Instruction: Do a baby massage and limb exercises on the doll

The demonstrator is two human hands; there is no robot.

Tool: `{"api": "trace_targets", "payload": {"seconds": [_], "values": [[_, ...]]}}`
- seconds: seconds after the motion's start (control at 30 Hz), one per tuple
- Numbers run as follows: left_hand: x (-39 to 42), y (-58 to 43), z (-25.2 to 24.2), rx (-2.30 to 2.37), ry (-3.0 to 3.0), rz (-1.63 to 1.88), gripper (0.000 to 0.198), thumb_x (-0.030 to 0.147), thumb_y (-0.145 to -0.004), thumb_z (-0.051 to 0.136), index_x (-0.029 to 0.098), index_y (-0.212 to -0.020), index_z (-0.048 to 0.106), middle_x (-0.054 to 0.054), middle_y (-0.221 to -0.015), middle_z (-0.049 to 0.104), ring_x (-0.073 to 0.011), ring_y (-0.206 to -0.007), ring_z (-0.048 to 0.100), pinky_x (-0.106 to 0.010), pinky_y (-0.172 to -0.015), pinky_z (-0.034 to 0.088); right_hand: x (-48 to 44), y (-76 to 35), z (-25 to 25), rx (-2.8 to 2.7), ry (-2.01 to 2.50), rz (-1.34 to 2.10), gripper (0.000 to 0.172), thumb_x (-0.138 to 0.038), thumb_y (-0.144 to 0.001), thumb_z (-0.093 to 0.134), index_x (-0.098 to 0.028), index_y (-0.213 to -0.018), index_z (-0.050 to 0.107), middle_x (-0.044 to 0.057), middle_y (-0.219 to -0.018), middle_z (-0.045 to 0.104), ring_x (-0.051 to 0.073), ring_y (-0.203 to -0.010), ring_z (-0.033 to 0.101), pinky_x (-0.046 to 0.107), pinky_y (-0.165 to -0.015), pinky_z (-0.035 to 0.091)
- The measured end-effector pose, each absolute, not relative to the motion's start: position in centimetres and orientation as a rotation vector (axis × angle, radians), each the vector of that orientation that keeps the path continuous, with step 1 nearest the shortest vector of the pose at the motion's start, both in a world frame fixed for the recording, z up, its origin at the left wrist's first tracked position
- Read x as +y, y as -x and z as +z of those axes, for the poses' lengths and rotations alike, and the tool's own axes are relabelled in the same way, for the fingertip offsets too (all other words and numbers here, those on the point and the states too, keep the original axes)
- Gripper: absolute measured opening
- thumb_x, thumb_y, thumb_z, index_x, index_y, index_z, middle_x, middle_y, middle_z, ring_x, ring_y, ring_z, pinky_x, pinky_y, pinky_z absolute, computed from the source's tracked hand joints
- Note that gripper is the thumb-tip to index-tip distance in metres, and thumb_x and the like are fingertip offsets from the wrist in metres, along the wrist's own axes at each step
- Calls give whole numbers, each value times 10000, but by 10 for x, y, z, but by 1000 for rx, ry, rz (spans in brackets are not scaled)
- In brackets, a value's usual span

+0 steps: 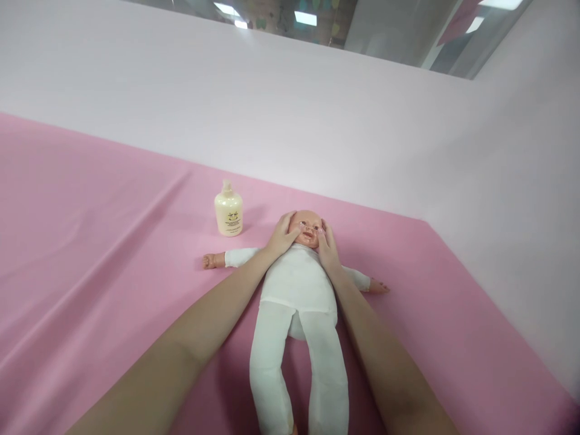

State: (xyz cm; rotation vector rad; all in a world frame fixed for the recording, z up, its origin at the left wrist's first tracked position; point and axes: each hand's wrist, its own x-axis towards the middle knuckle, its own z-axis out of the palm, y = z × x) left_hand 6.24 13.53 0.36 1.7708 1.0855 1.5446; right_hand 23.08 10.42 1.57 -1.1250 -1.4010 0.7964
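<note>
On a pink cloth-covered counter, head toward the far edge, a white-bodied baby doll lies face-up. Left hand and right hand cup its face, fingers together, thumbs spread; apparently face-stroking, next needing light, even pressure.

The doll's cloth body is plain white down to its legs, and the sheet under it is solid pink. That bottle is creamy pale yellow with small dark print; the wall is whitish.
</note>
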Motion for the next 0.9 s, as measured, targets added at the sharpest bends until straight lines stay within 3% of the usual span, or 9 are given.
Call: {"api": "trace_targets", "payload": {"seconds": [0.67, 0.9], "values": [[132, -64, 6, 1086, -1756, 1557, 495, 467, -975, 556, 194, -1386, 511, -141, -1409, 581, -275, -1382, 510, -476, -1225, 348, 104, -231, 17, -1389, 1115, 803, 732, -709, -903, 528, -278, -1493, 491, 82, -1531, 541, 266, -1411, 516, 467, -1196, 424], [133, -65, 4, 1092, -1717, 1580, 464, 474, -1017, 467, 186, -1378, 522, -144, -1420, 573, -255, -1396, 500, -450, -1230, 350, 104, -231, 18, -1382, 1157, 744, 687, -699, -954, 415, -252, -1463, 533, 80, -1545, 533, 260, -1464, 454, 467, -1253, 332]]}}
